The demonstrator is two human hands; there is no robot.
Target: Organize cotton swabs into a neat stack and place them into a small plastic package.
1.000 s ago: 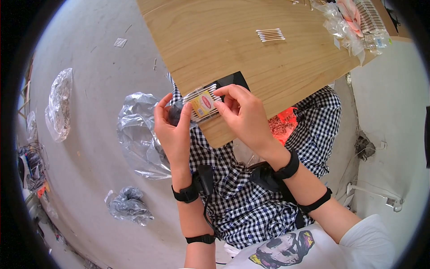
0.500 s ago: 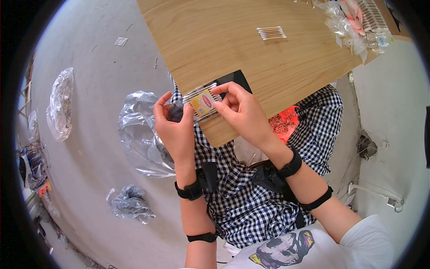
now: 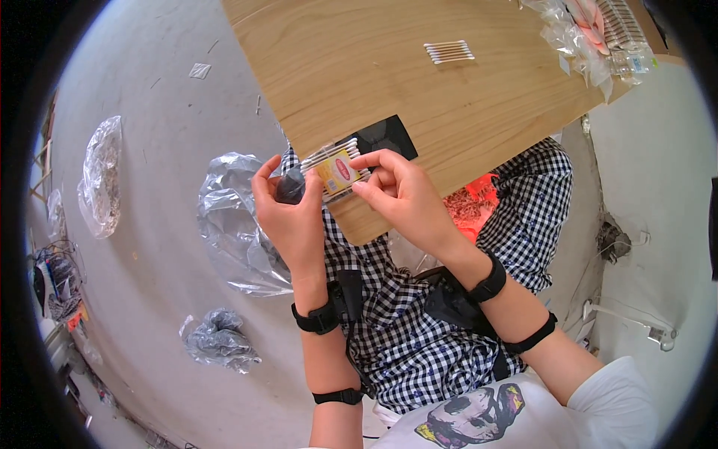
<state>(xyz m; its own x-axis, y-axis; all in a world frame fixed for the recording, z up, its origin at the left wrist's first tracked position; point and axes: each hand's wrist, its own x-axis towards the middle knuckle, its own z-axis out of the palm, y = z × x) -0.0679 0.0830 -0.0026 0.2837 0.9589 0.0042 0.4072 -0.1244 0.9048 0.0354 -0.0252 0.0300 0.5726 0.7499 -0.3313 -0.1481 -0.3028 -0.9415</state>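
Over the table's near corner I hold a flat pack of cotton swabs (image 3: 338, 170) with a yellow paper label, its white tips showing along the edges. My left hand (image 3: 288, 217) is closed on the pack's left side, with the thumb along its edge. At the right edge, the thumb and forefinger of my right hand (image 3: 404, 198) pinch the pack beside the label. A dark rounded object (image 3: 290, 187) sits between my left thumb and fingers; its kind is unclear. Just behind the pack, a black flat piece (image 3: 385, 138) lies on the wooden table (image 3: 359, 75).
A row of loose cotton swabs (image 3: 449, 52) lies farther back on the table. Clear plastic bags and stacked packs (image 3: 621, 37) crowd the far right corner. Below the table edge is a red container (image 3: 473, 206) of swabs. Crumpled plastic bags (image 3: 239, 217) lie on the floor.
My right hand has dropped slightly, its thumb and forefinger shifting along the pack's right edge. The left hand keeps its hold, with the pack nearly in the same place.
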